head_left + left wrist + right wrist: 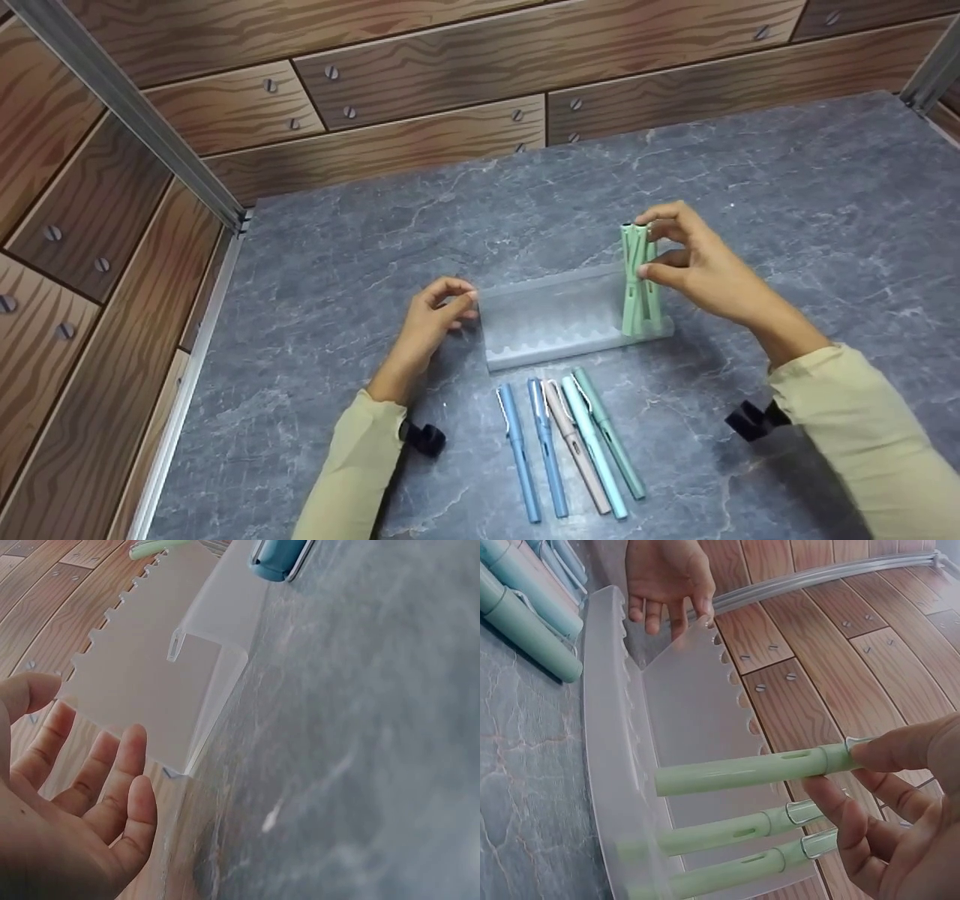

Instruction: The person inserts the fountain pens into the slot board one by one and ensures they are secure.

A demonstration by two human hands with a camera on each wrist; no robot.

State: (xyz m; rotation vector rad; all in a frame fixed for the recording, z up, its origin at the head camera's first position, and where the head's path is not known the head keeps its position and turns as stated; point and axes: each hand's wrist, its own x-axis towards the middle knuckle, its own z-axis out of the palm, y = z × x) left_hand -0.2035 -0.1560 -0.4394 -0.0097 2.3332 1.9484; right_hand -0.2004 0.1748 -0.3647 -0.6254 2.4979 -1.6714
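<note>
The right hand [701,274] is pinching a pale green pen [750,774] by its cap; the left hand [430,316] is pinching a corner of the frosted stand [555,311]. In my head view the green pens are overlapping, but the right wrist view is showing me the held one beside two others [720,835] leaning in the stand. Nearer the person, five pens [577,448] are lying on the grey table [337,262].
</note>
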